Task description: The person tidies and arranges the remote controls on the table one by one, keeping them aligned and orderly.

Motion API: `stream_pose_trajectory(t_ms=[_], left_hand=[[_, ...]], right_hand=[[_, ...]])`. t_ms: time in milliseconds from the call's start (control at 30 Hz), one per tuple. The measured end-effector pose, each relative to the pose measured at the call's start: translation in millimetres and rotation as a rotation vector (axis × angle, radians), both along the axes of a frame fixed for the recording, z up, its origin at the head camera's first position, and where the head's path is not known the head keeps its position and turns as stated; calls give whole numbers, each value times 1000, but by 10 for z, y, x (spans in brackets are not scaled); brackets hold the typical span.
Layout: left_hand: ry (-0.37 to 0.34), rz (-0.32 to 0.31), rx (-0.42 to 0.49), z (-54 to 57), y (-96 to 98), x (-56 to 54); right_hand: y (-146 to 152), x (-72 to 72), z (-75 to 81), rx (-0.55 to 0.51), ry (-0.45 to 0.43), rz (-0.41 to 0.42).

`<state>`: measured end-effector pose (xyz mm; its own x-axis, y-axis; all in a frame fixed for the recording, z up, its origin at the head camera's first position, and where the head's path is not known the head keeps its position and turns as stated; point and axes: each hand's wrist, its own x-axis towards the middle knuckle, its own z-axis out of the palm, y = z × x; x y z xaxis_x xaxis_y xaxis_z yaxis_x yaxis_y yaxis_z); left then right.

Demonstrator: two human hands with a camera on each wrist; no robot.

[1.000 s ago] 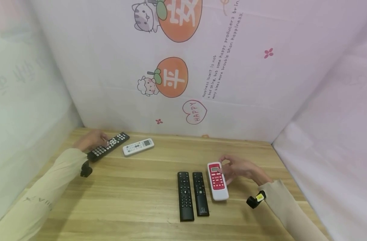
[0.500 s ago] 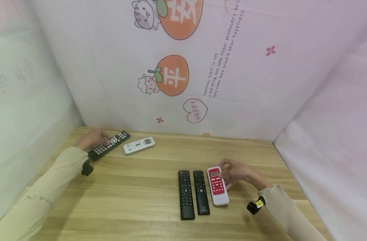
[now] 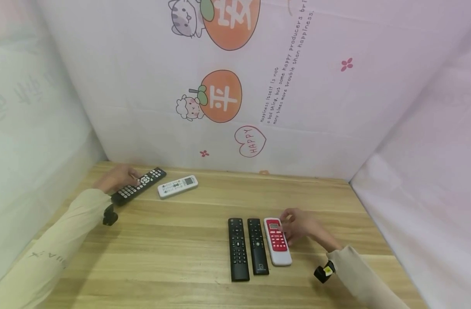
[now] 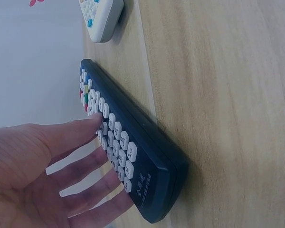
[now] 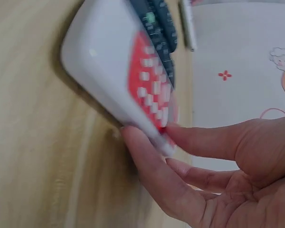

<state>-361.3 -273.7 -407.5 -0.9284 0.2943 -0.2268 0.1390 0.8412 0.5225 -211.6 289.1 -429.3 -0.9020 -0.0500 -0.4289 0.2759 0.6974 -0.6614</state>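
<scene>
On the far left of the wooden table, my left hand (image 3: 117, 177) holds a black remote control (image 3: 142, 182) with white buttons. Its thumb lies on the buttons and its other fingers are at the remote's far edge in the left wrist view. My right hand (image 3: 300, 226) pinches the upper end of a red-and-white remote control (image 3: 278, 242) between thumb and fingers. This remote lies just right of two slim black remotes (image 3: 238, 251), nearly parallel to them. In the right wrist view the red-and-white remote (image 5: 104, 61) is blurred.
A white remote (image 3: 177, 186) with a small screen lies right of the left hand's remote. Printed white cloth (image 3: 305, 150) rises behind the table (image 3: 173, 249) and along both sides.
My right hand has drawn the red-and-white remote toward me and slightly left, closer to the black pair. My left hand and its remote have hardly moved.
</scene>
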Motion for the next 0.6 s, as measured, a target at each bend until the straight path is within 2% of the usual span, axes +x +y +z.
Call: stream_pose_trajectory(t_ms=[100,433,600], left_hand=[[-3,-2,1,2,6,4],[17,-16,25,-9,-2,-6],[8,-1,20,-9,0,-10]], right_hand=[[-12,6,-28,24,10,8],[-77,13,5,8,23,-9],[-85,30,-30,-38,17,-16]])
